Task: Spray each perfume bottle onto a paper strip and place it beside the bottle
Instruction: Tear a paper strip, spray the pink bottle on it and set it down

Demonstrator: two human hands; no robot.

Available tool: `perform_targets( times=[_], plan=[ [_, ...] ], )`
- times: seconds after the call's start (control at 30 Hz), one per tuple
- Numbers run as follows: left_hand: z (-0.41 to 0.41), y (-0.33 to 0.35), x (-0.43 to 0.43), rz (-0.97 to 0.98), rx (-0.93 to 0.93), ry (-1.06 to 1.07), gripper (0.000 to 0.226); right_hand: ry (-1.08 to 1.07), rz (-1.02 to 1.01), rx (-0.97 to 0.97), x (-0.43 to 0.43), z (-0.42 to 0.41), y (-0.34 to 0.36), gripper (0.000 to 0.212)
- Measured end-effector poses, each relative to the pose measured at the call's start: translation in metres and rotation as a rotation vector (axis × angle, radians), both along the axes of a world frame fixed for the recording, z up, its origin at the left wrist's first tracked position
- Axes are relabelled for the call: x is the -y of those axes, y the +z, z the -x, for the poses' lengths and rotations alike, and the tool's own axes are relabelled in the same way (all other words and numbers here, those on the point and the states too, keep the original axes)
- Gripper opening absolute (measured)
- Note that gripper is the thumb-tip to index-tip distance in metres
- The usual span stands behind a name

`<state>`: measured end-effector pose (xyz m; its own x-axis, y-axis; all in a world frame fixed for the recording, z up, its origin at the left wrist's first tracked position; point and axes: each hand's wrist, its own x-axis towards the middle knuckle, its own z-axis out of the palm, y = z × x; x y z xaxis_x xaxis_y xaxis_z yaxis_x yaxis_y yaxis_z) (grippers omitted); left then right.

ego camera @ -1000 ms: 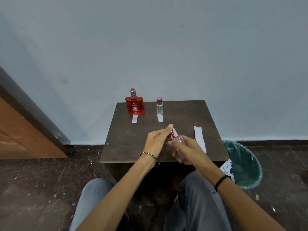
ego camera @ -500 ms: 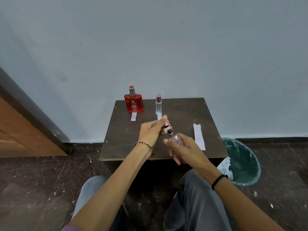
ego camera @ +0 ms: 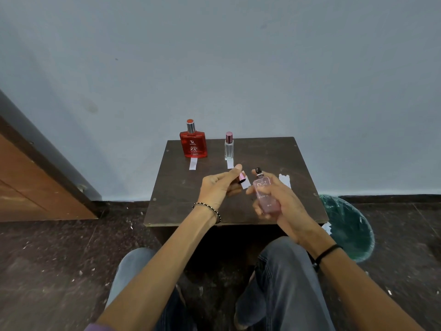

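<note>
A: Risk? Right hand (ego camera: 281, 201) fingers clamp pink perfume bottle (ego camera: 266, 194), uncapped, above table (ego camera: 191, 194) front.

B: Left hand (ego camera: 218, 187) pinches pink cap (ego camera: 242, 178) and paper strip (ego camera: 245, 183) together; either may slip, or spray may miss.

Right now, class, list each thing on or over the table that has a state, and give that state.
Red bottle: upright, capped, strip in front.
Clear bottle: upright, capped, strip in front.
Pink bottle: uncapped, held in right hand.
Pink cap: off, held with a paper strip in left hand.
Spare strips: lying on table.
</note>
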<state>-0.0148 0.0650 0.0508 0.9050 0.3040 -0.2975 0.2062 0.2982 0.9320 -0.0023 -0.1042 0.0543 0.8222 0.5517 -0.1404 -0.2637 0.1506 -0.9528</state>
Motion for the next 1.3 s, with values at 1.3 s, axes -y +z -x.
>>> perform_targets(
  times=[1.3],
  plan=[
    [-0.004, 0.0, -0.007, 0.188, -0.043, 0.024, 0.032, -0.273, 0.592, 0.328, -0.006, 0.004, 0.006, 0.028]
  ],
)
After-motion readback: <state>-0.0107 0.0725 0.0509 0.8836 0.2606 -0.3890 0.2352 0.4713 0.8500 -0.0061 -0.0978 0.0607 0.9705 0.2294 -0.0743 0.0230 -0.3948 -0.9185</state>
